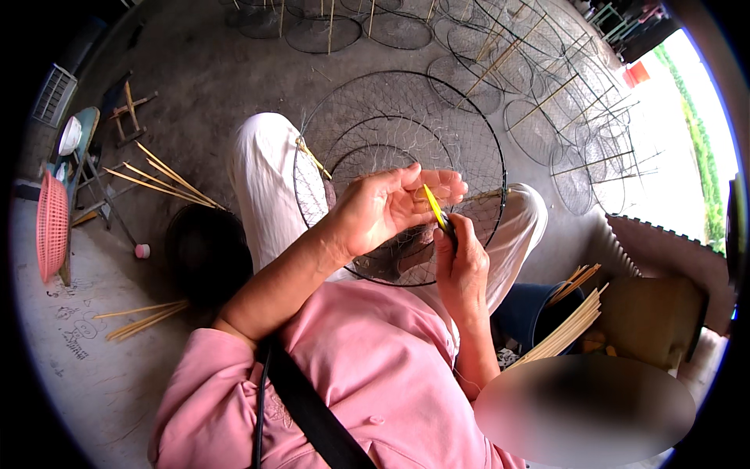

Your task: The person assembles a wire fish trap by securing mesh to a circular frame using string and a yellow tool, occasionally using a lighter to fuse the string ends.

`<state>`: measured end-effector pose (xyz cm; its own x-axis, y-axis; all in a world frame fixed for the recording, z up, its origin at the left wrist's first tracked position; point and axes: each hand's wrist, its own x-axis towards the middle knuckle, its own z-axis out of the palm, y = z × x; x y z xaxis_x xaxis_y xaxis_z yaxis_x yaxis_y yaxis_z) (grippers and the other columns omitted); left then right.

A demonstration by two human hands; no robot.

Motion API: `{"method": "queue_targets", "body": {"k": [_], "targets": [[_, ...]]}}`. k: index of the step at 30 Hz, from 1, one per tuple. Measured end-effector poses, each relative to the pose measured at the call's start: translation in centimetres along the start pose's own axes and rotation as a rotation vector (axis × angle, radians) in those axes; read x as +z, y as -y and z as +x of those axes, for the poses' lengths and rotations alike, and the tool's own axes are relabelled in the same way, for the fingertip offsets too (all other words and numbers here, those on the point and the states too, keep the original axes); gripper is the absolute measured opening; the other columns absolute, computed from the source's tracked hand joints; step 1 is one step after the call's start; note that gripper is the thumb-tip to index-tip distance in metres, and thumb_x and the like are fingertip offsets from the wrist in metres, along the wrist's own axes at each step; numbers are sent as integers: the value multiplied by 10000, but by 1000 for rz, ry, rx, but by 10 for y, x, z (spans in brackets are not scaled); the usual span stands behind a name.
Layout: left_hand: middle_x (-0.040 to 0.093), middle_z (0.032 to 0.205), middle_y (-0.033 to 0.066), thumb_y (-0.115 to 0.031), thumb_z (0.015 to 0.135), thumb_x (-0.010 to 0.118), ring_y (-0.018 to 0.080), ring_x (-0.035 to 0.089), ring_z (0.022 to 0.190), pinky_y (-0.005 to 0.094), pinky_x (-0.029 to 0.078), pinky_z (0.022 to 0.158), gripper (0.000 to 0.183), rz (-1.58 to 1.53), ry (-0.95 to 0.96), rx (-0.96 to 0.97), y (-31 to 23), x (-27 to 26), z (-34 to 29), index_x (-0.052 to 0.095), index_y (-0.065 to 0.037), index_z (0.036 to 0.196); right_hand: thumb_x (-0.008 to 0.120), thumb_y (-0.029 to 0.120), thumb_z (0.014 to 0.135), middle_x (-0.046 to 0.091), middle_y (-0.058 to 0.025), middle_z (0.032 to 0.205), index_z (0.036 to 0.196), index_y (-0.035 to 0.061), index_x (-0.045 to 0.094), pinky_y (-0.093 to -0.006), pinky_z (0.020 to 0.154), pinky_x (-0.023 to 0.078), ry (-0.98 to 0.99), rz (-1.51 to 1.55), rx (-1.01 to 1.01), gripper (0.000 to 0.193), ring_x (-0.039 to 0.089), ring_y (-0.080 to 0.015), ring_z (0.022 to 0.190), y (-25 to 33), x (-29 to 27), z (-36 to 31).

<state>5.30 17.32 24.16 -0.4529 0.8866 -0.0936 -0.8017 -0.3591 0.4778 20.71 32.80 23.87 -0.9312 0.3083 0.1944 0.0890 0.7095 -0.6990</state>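
Observation:
My left hand (394, 205) is palm up above my lap, its fingers loosely extended to the right and slightly bent, with nothing visible gripped in them. Closed around a slim yellow pointed tool (434, 205) with a dark lower part is my right hand (465, 254). The tool's tip points up and rests against or just in front of my left fingers. Behind both hands, a round net cage (375, 121) with dark wire hoops and thin mesh lies across my knees. Pale loose strands show near the fingers; whether either hand holds one is unclear.
Several similar net cages (531, 129) stand on the floor ahead and to the right. Bamboo sticks (562, 328) lean from a dark bucket (522, 313) at right. At left are a black basin (205, 246), more sticks (168, 184), a pink basket (51, 227) and a stool (129, 113).

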Motion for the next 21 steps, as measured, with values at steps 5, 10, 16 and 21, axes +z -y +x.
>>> {"method": "queue_targets", "body": {"k": [5,10,16,21], "targets": [[587,1643,252,-389,1181,487,327,534,1567,488,365,1338,637,25,35,30,-2,12,-1,541,92,1595,710,63,1077,748,-227,1067,1426,-18,568,-464,821,605,-144,64,-128,385,765,-422,937,11,5,16],[730,1481,146,-294,1148,590,230,666,1407,422,488,1211,456,406,-144,203,9,19,-1,680,21,1465,724,-5,1066,768,-212,1222,1615,-4,520,-369,904,607,-149,575,-94,586,770,-297,993,14,-1,31],[825,1272,166,-221,1184,548,290,798,1211,406,632,1044,361,147,-341,233,-23,4,-14,705,-9,1431,740,-21,1021,751,-133,1121,1561,76,655,-332,808,573,-191,214,-237,555,703,-221,872,16,-31,38],[785,1372,199,-204,1192,522,302,756,1304,435,617,1118,363,165,-285,291,-26,2,-23,698,-13,1446,716,-29,1000,646,-97,1013,1583,229,672,-407,854,565,-73,-317,-232,640,661,-305,928,17,-34,29]]}}
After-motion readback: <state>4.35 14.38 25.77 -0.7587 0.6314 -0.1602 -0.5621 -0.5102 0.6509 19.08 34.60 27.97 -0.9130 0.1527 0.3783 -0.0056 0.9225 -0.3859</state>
